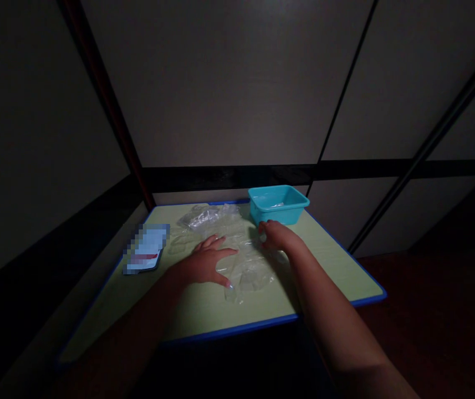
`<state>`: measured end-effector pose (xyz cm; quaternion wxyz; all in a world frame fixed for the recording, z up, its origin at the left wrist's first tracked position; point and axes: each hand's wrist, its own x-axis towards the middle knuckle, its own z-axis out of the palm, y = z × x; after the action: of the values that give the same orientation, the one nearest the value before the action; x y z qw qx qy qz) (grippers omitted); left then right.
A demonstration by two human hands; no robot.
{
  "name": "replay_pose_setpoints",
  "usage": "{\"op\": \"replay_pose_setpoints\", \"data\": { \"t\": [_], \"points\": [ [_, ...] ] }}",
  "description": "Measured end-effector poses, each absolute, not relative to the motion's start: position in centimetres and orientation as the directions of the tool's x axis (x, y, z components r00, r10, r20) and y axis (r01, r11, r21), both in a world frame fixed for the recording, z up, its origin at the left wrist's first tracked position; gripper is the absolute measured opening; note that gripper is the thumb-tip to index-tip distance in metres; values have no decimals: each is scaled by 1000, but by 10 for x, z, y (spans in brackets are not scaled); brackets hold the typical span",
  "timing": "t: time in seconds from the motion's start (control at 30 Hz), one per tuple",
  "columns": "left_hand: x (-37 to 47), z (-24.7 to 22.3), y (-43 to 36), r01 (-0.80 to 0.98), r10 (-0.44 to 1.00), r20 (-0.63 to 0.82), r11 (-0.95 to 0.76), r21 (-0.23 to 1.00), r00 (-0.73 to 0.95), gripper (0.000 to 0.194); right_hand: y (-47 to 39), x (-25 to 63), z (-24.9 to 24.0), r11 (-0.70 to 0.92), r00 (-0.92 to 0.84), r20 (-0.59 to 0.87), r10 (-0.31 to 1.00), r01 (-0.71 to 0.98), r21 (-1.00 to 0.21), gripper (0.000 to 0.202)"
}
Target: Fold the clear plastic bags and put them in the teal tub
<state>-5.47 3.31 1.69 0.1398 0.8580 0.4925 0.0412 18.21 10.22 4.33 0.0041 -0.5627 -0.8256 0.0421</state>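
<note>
A clear plastic bag (256, 275) lies spread and wrinkled over the middle of the table. My left hand (209, 262) rests on its left part, fingers spread apart and thumb stretched toward the near edge. On the right side, my right hand (275, 235) has its fingers curled down and closed on the plastic, just in front of the blue basin (281, 215). The fingertips of that hand are partly hidden. Farther back, crumpled clear plastic (204, 217) bunches up; whether it belongs to the same bag I cannot tell.
A phone (148, 247) with a lit, blurred-out screen lies at the table's left edge. The pale green table (337, 265) has a blue rim. Something clear or whitish sits inside the basin. Light panels (229, 100) stand right behind the table.
</note>
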Motion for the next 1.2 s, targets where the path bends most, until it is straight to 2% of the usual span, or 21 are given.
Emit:
{"op": "replay_pose_setpoints", "data": {
  "t": [0.1,0.17,0.27,0.33,0.4,0.5,0.6,0.67,0.77,0.83,1.03,1.1,1.2],
  "points": [
    [-58,23,33,836,859,-86,-461,296,504,83,101,180,47,437,-433,64,899,890,-131,45],
    [-59,26,34,809,853,-17,-488,328,522,69,99,178,51,519,-513,87,854,830,-205,29],
    [-56,28,35,721,801,92,-577,384,592,50,98,180,56,576,-655,-106,748,720,-389,14],
    [-52,25,34,675,767,119,-617,404,630,46,99,185,58,510,-682,-279,676,706,-492,18],
    [-45,20,32,681,765,128,-626,379,631,51,101,190,58,433,-648,-344,680,733,-525,29],
    [-34,13,28,723,780,135,-619,308,611,56,103,192,58,431,-576,-241,781,777,-459,30],
    [-29,9,27,724,770,140,-635,268,623,50,102,186,55,492,-574,-203,793,801,-341,24],
    [-31,9,29,731,770,121,-634,251,627,48,101,180,51,496,-566,-239,789,816,-295,33],
    [-37,7,33,757,793,53,-597,266,607,60,100,171,45,448,-487,-193,851,868,-215,56],
    [-40,6,35,776,811,16,-566,279,585,69,100,167,42,437,-466,-172,868,882,-178,56],
    [-42,5,36,790,822,-1,-547,278,569,71,103,160,41,489,-522,-251,815,852,-185,29],
    [-42,5,36,791,824,10,-547,275,566,72,102,158,40,487,-522,-247,817,852,-191,27],
    [-43,6,36,792,822,14,-552,262,569,75,100,157,38,484,-523,-214,825,849,-212,34]
  ]
}}
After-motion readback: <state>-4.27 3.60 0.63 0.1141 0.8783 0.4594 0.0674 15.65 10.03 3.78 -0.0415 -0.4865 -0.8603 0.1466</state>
